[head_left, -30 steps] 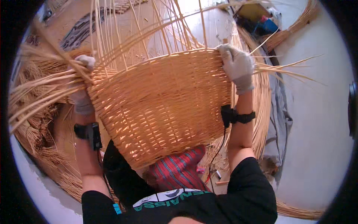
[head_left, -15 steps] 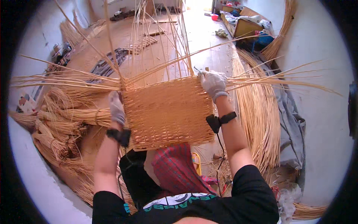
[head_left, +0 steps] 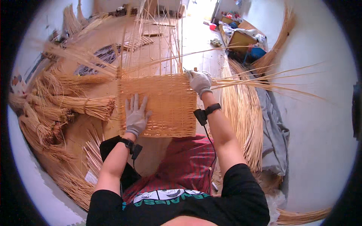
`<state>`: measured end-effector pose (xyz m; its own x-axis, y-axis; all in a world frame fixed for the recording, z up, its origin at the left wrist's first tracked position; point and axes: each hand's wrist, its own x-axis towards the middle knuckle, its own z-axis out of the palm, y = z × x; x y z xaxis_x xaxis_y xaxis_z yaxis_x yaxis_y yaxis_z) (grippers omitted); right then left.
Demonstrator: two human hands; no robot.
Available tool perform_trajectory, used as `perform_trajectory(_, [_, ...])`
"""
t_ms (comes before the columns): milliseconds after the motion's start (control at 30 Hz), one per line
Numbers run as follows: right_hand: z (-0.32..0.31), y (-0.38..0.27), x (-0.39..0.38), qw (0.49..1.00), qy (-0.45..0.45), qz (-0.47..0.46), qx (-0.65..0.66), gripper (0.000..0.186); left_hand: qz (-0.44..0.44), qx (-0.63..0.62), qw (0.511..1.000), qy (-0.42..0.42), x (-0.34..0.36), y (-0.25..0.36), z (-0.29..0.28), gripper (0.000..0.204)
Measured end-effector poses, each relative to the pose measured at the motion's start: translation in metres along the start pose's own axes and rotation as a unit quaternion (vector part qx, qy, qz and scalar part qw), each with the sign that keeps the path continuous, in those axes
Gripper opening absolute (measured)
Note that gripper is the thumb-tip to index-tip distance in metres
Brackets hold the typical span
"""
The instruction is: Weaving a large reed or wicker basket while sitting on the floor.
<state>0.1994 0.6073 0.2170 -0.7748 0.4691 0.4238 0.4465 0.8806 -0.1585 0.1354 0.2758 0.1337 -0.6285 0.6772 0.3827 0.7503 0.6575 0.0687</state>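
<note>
A woven wicker panel (head_left: 171, 107), roughly rectangular, is held up in front of me over my lap. Long unwoven rods fan out from its top edge and both sides. My left hand (head_left: 137, 116), in a pale glove, lies flat on the left part of the weave with its fingers spread. At the upper right corner, my gloved right hand (head_left: 200, 81) is closed around the edge. A thin dark tip and a short brown end stick out above the right hand's fingers; what they belong to is hidden. Each wrist wears a black strap with a small box.
Tied bundles of rods (head_left: 85, 105) lie on the left. Loose long rods (head_left: 241, 120) run along the right beside a grey cloth (head_left: 273, 132). A red checked cloth (head_left: 184, 162) covers my lap. Farther off are a blue bag (head_left: 256, 53) and a red bowl (head_left: 212, 27).
My left hand has moved from the panel's left edge onto its face, fingers spread. The panel has shifted slightly left and up, my right hand still at its corner. The left-side rods have swung upward, blurred.
</note>
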Motion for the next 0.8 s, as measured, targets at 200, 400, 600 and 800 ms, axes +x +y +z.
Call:
perform_trajectory(200, [-0.049, -0.012, -0.012, 0.996, -0.007, -0.006, 0.086, 0.036, 0.004, 0.047, 0.992, -0.121, -0.005, 0.001, -0.035, 0.075])
perform_trajectory(400, [-0.075, -0.010, -0.013, 0.967, 0.081, -0.010, 0.241, 0.035, -0.015, -0.059, 0.991, -0.119, 0.013, 0.014, -0.075, 0.073])
perform_trajectory(600, [-0.093, -0.054, -0.105, 0.691, -0.010, 0.177, 0.701, 0.045, 0.144, -0.165, 0.971, 0.097, 0.103, 0.077, -0.092, 0.070])
perform_trajectory(800, [-0.036, -0.057, -0.189, 0.701, -0.137, 0.158, 0.682, 0.048, 0.081, -0.196, 0.960, 0.180, 0.151, 0.112, -0.033, 0.078])
